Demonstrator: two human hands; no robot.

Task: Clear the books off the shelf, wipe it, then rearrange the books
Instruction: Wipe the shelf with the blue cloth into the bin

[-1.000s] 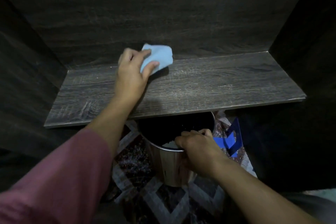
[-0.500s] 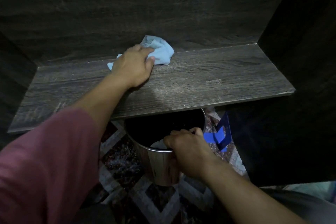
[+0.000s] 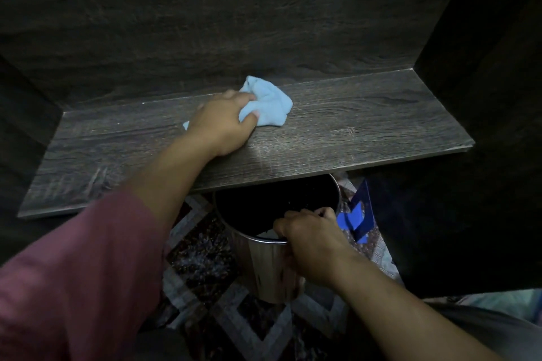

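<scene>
Below the front edge of the shelf [image 3: 352, 132], we are gripping the rim of the metal bin [image 3: 264, 269] with our right hand [image 3: 311, 240]. Farther up, our left hand [image 3: 223, 126] is clutching the bunched blue cloth [image 3: 269, 108] on that shelf, near its back wall.

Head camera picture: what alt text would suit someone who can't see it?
A person's left hand holds a light-blue cloth on a dark wooden shelf. Below it, the right hand grips the rim of a metal bin on a patterned rug.
</scene>
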